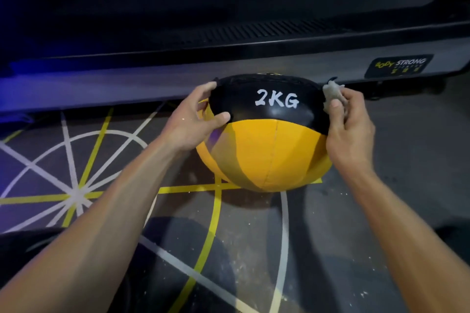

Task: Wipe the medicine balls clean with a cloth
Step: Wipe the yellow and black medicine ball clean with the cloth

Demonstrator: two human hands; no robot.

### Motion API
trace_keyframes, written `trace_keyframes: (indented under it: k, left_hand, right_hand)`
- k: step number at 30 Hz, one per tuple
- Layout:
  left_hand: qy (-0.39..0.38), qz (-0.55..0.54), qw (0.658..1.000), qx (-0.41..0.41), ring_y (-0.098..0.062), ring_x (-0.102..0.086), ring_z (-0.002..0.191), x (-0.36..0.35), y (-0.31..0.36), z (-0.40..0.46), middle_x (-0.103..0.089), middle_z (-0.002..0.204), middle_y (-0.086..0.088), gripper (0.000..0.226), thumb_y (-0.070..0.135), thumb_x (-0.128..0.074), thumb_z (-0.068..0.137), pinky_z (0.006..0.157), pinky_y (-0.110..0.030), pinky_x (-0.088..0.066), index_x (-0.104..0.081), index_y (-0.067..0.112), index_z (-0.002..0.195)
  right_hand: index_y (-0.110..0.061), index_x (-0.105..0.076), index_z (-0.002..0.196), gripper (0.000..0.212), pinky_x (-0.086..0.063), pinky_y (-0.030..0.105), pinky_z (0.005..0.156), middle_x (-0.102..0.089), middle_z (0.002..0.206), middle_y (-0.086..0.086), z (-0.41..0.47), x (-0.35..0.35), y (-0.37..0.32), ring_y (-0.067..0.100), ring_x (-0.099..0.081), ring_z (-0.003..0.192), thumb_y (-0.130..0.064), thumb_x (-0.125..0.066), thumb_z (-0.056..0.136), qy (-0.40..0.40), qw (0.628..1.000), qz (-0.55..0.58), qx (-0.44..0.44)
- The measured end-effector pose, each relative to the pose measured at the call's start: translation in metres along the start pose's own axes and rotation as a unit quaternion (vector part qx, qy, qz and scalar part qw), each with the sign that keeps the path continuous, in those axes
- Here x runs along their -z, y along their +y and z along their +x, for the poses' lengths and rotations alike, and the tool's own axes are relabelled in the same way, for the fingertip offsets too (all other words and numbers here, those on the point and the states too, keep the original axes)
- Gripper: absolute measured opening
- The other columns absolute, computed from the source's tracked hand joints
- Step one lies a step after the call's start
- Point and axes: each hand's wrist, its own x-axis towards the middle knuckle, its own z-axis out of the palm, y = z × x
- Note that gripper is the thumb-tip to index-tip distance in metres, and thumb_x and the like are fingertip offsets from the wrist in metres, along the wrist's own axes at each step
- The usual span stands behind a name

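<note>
Your left hand [193, 119] curls its fingers around the ball [267, 134] to keep it steady, while your right hand [351, 124] pinches the cloth [330, 93] against the ball's other side to rub it.

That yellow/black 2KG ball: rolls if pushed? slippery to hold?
The medicine ball is round, so it would probably roll if the left hand let go. The stitched panels look soft, likely giving a little under the fingers. The black band looks glossy, possibly slick. The "2KG" marking suggests moderate weight.

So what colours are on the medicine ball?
The medicine ball has yellow and black panels with white "2KG" lettering, in the head view.
</note>
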Motion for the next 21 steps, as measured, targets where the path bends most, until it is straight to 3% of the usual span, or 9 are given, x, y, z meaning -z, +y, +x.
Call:
trace_keyframes:
  k: [3,6,9,13,15,17,21]
  left_hand:
    - [-0.024,0.088,0.992,-0.082,-0.016,-0.027,0.152,-0.005,-0.006,-0.004,-0.027,0.165,0.010,0.078,0.043,-0.076,0.090,0.121,-0.050,-0.033,-0.034,0.044,0.155]
    - [-0.041,0.187,0.974,-0.118,-0.026,-0.023,0.152,-0.014,-0.007,-0.004,-0.020,0.166,0.014,0.075,0.065,-0.066,0.085,0.116,-0.057,-0.033,-0.034,0.053,0.153]
    - [0.006,0.229,0.966,-0.120,-0.029,-0.031,0.145,-0.025,-0.005,0.002,-0.025,0.164,0.012,0.072,0.066,-0.064,0.089,0.104,-0.049,-0.038,-0.033,0.055,0.153]
    - [0.041,0.249,0.962,-0.107,-0.030,-0.041,0.134,-0.035,0.011,0.013,-0.036,0.154,0.009,0.076,0.069,-0.069,0.083,0.097,-0.045,-0.045,-0.039,0.051,0.151]
    - [0.049,0.232,0.966,-0.100,-0.030,-0.040,0.132,-0.042,0.011,0.008,-0.034,0.152,0.008,0.080,0.070,-0.072,0.080,0.096,-0.046,-0.046,-0.040,0.049,0.150]
    - [0.054,0.172,0.980,-0.086,-0.026,-0.037,0.135,-0.044,0.001,-0.001,-0.034,0.150,0.009,0.081,0.068,-0.077,0.077,0.100,-0.044,-0.044,-0.042,0.046,0.147]
    - [0.073,0.023,0.997,-0.032,-0.015,-0.048,0.129,-0.025,-0.025,-0.011,-0.037,0.140,0.011,0.055,0.050,-0.074,0.089,0.107,-0.040,-0.046,-0.051,0.044,0.139]
  right_hand:
    - [-0.023,-0.052,0.138,0.032,-0.046,0.030,0.089,-0.065,0.126,-0.003,0.006,0.001,0.011,0.012,-0.059,0.111,-0.032,-0.043,0.109,0.005,1.000,0.003,-0.014]
    - [-0.022,-0.054,0.138,0.032,-0.044,0.021,0.082,-0.063,0.120,-0.010,0.005,0.012,0.017,-0.001,-0.058,0.101,-0.030,-0.045,0.108,0.009,0.999,0.020,-0.031]
    - [-0.021,-0.057,0.137,0.032,-0.042,0.006,0.081,-0.063,0.121,-0.012,-0.006,0.021,0.026,-0.008,-0.056,0.097,-0.026,-0.050,0.106,0.047,0.996,0.032,-0.064]
    - [-0.024,-0.061,0.135,0.033,-0.049,0.029,0.096,-0.068,0.126,-0.006,-0.033,0.014,0.028,0.012,-0.063,0.111,-0.024,-0.057,0.102,0.041,0.997,0.021,-0.060]
    - [-0.024,-0.062,0.135,0.036,-0.049,0.029,0.100,-0.068,0.127,-0.006,-0.043,0.007,0.024,0.013,-0.063,0.114,-0.020,-0.062,0.099,0.026,0.998,0.028,-0.050]
    - [-0.024,-0.063,0.130,0.035,-0.047,0.021,0.092,-0.069,0.118,-0.007,-0.043,0.008,0.024,0.012,-0.065,0.107,-0.015,-0.064,0.096,0.030,0.997,0.032,-0.056]
    - [-0.026,-0.061,0.128,0.034,-0.043,0.014,0.081,-0.068,0.109,-0.009,-0.036,0.016,0.030,0.010,-0.063,0.097,-0.015,-0.064,0.096,0.020,0.998,0.012,-0.060]
